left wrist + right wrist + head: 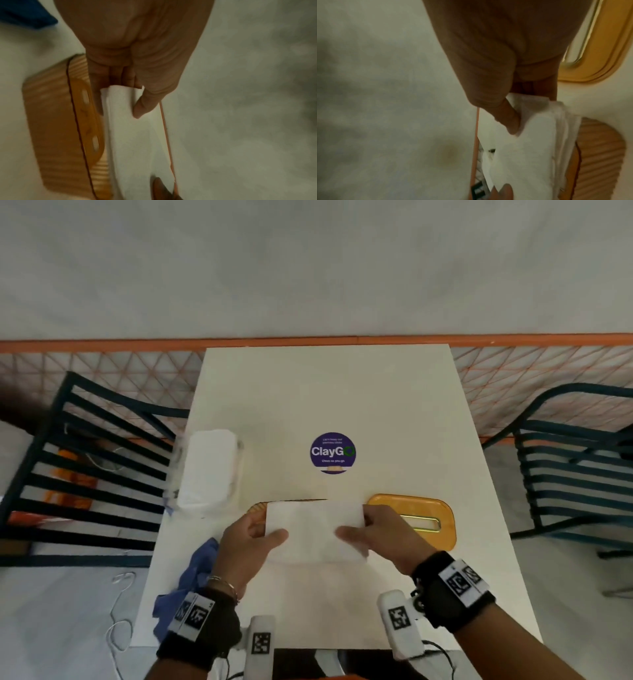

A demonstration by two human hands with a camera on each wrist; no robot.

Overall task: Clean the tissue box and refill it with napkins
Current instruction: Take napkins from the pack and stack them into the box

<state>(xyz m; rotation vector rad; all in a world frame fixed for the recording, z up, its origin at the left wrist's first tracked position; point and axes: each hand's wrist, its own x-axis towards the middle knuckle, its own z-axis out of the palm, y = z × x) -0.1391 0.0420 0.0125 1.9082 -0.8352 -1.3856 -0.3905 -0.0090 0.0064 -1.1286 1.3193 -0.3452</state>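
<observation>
Napkins point(313, 529) held over the open ribbed tissue box point(51, 121). Left hand point(245, 546) and right hand point(380, 537) pinch opposite ends. Orange lid point(431, 518) lies beside it.

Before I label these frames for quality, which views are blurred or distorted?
Head view: sharp centre, wide-angle bending at the edges, slight blur on the napkin pack. Left wrist view: dim and soft, the tissue box smeared. Right wrist view: dim and blurred too, napkins washed out, lid soft.
</observation>
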